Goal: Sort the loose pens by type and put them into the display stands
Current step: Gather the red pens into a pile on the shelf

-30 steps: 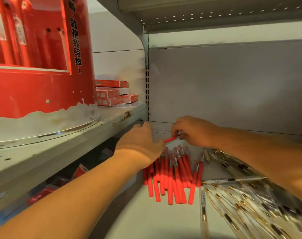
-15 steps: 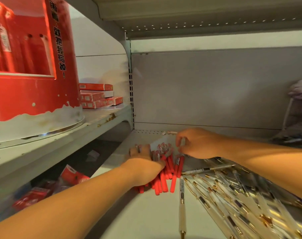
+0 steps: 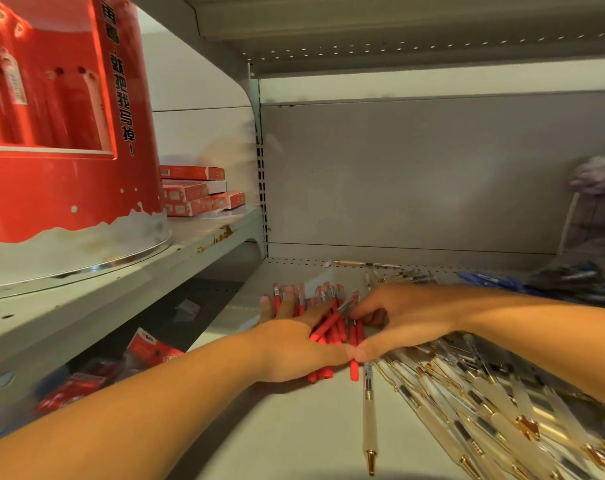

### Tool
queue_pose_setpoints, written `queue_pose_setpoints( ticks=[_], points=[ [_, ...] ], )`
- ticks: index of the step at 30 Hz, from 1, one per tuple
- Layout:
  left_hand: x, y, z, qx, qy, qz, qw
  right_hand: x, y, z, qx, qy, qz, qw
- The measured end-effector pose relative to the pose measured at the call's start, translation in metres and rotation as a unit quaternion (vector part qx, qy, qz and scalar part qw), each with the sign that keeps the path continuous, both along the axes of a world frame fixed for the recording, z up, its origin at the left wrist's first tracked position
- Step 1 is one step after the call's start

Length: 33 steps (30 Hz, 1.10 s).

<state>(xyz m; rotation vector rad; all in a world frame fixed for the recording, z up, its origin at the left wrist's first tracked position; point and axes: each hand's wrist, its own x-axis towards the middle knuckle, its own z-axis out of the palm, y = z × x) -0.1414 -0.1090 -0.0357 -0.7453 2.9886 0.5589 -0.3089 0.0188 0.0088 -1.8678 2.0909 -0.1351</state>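
A bunch of red pens (image 3: 332,332) lies on the grey shelf (image 3: 294,427). My left hand (image 3: 290,348) rests flat on the bunch from the left, fingers straight and pointing toward the back wall, thumb stretched across the pens. My right hand (image 3: 401,320) comes in from the right, its fingers curled onto the same pens, one of which lies slanted across the top. The two thumbs meet at the near side of the bunch. The tall red display stand (image 3: 62,140) holding red pens sits on the higher shelf at the left.
Several clear pens with gold tips (image 3: 484,414) are heaped at the right under my right forearm, and one clear pen (image 3: 369,414) lies apart. Blue pens (image 3: 491,280) lie at the back right. Red boxes (image 3: 193,192) are stacked behind the stand. Red packets (image 3: 148,348) lie on the lower shelf.
My right hand carried a red pen down onto the bunch. Both hands then closed in round the red pens until the thumbs touched. The view has moved closer.
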Motion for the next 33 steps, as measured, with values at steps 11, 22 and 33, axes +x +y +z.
queue_pose_setpoints(
  ticks=[11, 22, 33],
  points=[
    [-0.009, -0.014, -0.003, 0.059, 0.049, 0.015, 0.997, 0.026, -0.003, 0.001, 0.044, 0.074, -0.025, 0.996],
    [-0.003, -0.012, 0.003, 0.009, 0.028, -0.027, 0.999, 0.012, -0.010, -0.014, -0.055, 0.062, -0.072, 0.994],
    [0.010, -0.023, 0.003, -0.018, -0.052, -0.089, 0.995, -0.013, -0.028, -0.022, -0.071, 0.071, 0.010, 0.995]
  ],
)
